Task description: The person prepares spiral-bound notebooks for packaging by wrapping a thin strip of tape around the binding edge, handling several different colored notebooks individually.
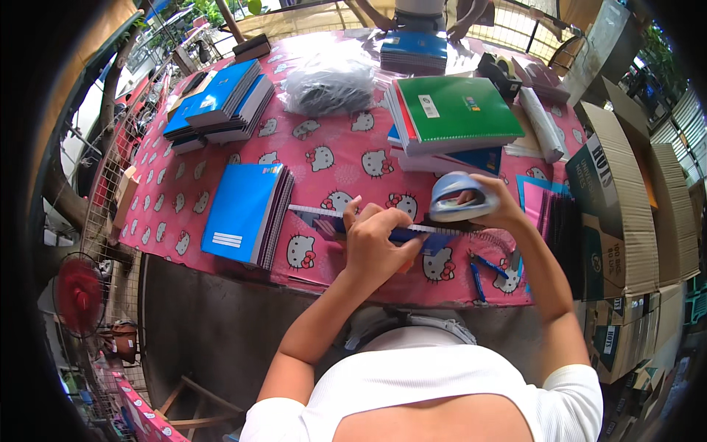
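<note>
My left hand (377,239) pinches a thin dark blue notebook (440,239), its long bound edge turned up, just in front of me. My right hand (501,205) is wrapped round the looped handle of a white and blue tool (462,211), shaped like a small iron and slightly blurred. The tool is over the right end of the notebook; whether they touch I cannot tell. By my right wrist lies a loose spiral coil (495,240). Nearer the table edge is a blue-handled hand tool (479,280), perhaps pliers. To the left stands a stack of blue spiral notebooks (243,210).
More blue notebooks (221,92) are stacked far left, beside bundled clear plastic (328,85). Green-covered notebooks (464,110) form a pile at centre right. A tape dispenser (502,74) is behind them. Cardboard boxes (626,214) flank the table's right side. Another person's hands (458,31) show opposite.
</note>
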Action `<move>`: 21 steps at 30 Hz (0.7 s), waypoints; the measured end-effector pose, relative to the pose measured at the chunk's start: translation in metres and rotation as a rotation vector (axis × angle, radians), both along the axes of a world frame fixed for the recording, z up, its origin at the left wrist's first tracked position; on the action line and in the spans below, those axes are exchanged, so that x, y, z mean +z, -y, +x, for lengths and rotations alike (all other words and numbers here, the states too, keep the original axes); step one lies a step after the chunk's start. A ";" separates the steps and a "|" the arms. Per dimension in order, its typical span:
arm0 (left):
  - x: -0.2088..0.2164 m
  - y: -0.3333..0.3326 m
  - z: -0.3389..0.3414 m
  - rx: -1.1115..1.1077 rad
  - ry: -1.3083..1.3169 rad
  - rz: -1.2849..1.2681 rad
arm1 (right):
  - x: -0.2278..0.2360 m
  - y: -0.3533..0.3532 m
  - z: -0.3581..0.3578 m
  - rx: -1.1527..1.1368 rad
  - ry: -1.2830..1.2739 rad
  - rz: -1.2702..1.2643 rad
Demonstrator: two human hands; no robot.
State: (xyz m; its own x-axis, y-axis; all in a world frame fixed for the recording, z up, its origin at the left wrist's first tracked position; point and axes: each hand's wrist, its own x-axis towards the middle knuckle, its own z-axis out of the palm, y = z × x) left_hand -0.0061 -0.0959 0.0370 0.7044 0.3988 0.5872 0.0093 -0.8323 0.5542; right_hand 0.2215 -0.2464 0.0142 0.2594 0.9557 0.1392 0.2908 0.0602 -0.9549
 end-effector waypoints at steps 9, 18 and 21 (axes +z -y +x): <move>0.007 0.000 -0.007 -0.026 -0.127 -0.106 | -0.001 -0.003 -0.009 -0.014 0.266 0.182; 0.002 -0.017 -0.011 -0.028 -0.087 0.025 | 0.007 -0.028 -0.022 -0.043 0.302 -0.116; 0.003 -0.028 -0.023 0.068 -0.217 0.066 | 0.002 -0.020 -0.019 -0.061 -0.063 0.043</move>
